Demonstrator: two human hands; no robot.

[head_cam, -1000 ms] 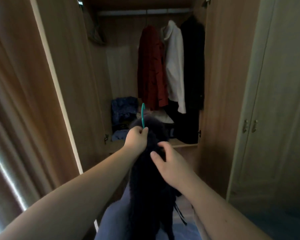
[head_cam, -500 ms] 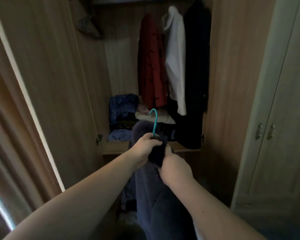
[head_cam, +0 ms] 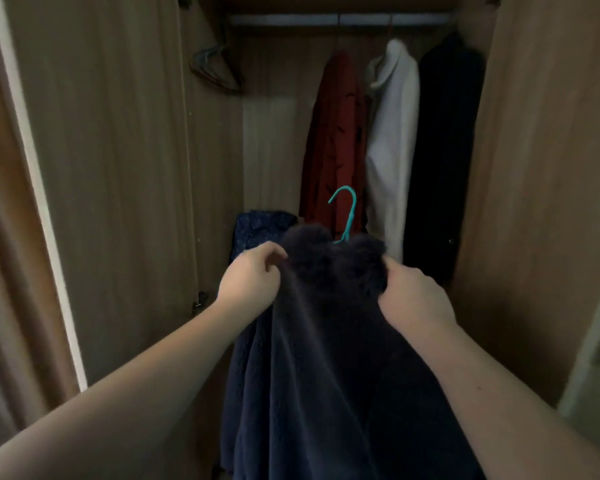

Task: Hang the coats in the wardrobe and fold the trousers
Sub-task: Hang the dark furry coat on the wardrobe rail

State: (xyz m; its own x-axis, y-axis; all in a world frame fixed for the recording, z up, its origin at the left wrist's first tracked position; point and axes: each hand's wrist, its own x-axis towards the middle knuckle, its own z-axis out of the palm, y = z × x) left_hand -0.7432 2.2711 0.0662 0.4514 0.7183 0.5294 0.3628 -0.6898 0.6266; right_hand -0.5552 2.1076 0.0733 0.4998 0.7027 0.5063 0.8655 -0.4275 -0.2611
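Note:
A dark navy fleece coat [head_cam: 326,358] hangs from a teal hanger [head_cam: 347,216] whose hook sticks up above the collar. My left hand [head_cam: 252,280] grips the coat's left shoulder and my right hand [head_cam: 414,296] grips its right shoulder, holding it up in front of the open wardrobe. Inside, a red coat [head_cam: 335,140], a white coat [head_cam: 392,140] and a black coat [head_cam: 442,157] hang on the rail [head_cam: 340,19]. The hanger's arms are hidden inside the coat.
The wardrobe's left door [head_cam: 101,168] and right door [head_cam: 541,168] stand open on either side. Spare hangers [head_cam: 215,69] hang at the rail's left end. Folded blue clothes [head_cam: 257,228] lie on the wardrobe floor. A closed cabinet door [head_cam: 596,341] is at the right.
My hands have moved apart from the coat's collar to its two shoulders, and the coat has risen and spread out. The view has come closer to the wardrobe.

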